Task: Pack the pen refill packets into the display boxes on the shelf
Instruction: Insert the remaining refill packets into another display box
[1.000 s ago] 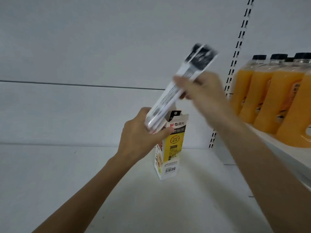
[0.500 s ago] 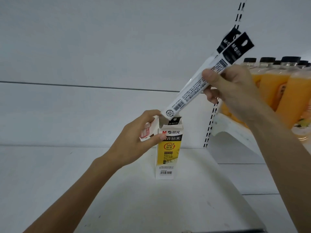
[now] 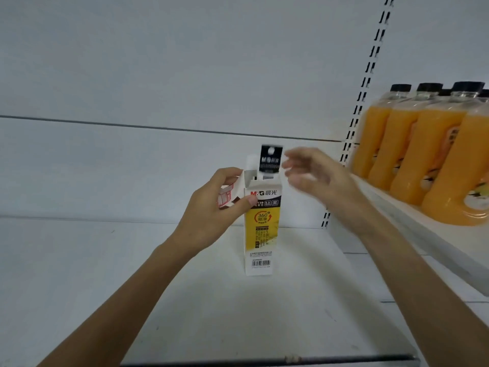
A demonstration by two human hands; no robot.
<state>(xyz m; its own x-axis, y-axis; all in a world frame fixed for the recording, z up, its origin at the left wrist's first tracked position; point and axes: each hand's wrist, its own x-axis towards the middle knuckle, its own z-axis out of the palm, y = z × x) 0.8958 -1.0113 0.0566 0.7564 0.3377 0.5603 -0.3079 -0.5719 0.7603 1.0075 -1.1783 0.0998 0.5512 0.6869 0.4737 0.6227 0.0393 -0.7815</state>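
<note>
A pen refill packet (image 3: 270, 161) is standing upright inside a tall, narrow display box (image 3: 262, 234). Only the packet's black header card is showing above the open top. The white and yellow box is standing upright on a white shelf (image 3: 238, 313), near the pale back panel (image 3: 158, 62).

The left hand (image 3: 219, 207) is gripping the box at its upper left. Its fingers are curling behind the opened lid flap (image 3: 230, 197) and its thumb is pressing on the front face, holding the flap back. The right hand (image 3: 315, 178) is hovering just beside the header, blurred, with fingers loosely spread and holding nothing. Whether a fingertip is touching the header cannot be told.

The packet appears to be nearly seated. To finish the step well, the left hand should be steadying the light box and keeping the flap clear. The right fingertips should then be pressing the header straight down, so nothing catches on the rim or tips the box.

Whatever else the box is holding is hidden by its walls. To the right, a neighbouring shelf (image 3: 397, 221) is carrying a row of black-capped bottles of orange drink (image 3: 423, 154), well apart from the box.
</note>
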